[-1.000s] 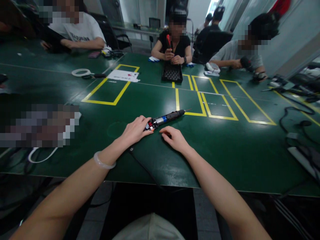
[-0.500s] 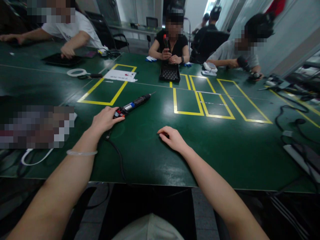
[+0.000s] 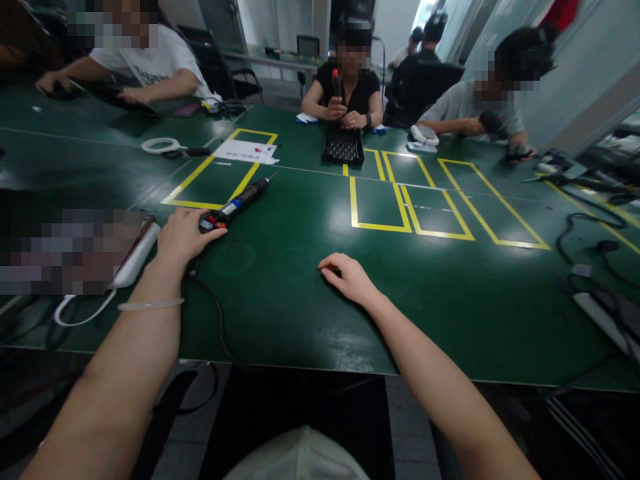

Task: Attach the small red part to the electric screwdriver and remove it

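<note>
On the near part of the green surface [image 3: 310,333], a black cable [image 3: 219,310] runs past the left forearm to the near edge. Right of it, the right hand [image 3: 346,275] rests with fingers loosely bent, a narrow gap between thumb and index finger. Farther left, the fingers of the left hand [image 3: 183,233] close around the rear end of a pen-shaped power screwdriver [image 3: 245,197], its thin tip pointing far right. Beyond, far center, a black tray [image 3: 343,159] contains small pieces too indistinct to identify; behind it, a co-worker's hand [image 3: 335,109] grips a red-topped tool [image 3: 337,83].
</note>
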`<state>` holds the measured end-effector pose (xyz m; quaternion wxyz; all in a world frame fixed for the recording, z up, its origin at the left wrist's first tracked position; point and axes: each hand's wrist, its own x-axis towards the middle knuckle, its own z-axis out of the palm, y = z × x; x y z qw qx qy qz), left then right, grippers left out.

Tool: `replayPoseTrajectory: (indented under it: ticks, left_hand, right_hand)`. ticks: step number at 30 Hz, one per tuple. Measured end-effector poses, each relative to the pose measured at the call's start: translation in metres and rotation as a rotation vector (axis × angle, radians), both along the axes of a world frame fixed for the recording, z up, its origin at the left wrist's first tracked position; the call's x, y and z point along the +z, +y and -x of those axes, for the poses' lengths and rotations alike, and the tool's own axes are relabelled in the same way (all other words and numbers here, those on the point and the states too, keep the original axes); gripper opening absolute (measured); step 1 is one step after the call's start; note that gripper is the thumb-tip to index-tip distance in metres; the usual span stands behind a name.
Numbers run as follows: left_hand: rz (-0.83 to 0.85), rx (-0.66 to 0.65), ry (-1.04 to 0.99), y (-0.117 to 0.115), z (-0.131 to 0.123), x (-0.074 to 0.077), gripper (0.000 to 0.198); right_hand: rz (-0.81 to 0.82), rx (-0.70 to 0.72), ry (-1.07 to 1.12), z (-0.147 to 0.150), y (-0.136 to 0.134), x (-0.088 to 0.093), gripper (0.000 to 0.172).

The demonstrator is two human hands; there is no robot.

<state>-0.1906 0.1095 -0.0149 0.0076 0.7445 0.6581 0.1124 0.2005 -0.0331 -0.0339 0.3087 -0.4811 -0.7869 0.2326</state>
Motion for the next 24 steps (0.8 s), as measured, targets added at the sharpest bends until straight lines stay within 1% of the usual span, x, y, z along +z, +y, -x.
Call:
replayPoseTrajectory:
  ticks: [3,8,16,20,24]
  left_hand:
    - [-0.089,0.027,0.05,-0.005,-0.009,0.004,0.062]
    - [-0.136,-0.066,0.062,-0.01,-0.02,0.007,0.04]
    - [-0.109,-0.084,-0.011,-0.013,-0.025,0.008,0.028]
    - [-0.123,-0.081,-0.054,-0.01,-0.023,0.004,0.024]
    - [-0.123,-0.088,-0.099,-0.007,-0.021,0.001,0.024]
  right_hand:
    - [0.006,-0.001,-0.002,0.0,-0.001,0.001,0.011]
    - [0.013,0.005,0.001,0.0,-0.001,0.001,0.011]
    - [0.005,0.017,-0.007,-0.001,0.0,-0.001,0.012]
    - [0.009,0.018,-0.003,-0.001,0.001,-0.002,0.011]
    - [0.02,0.02,0.004,-0.001,0.001,-0.002,0.011]
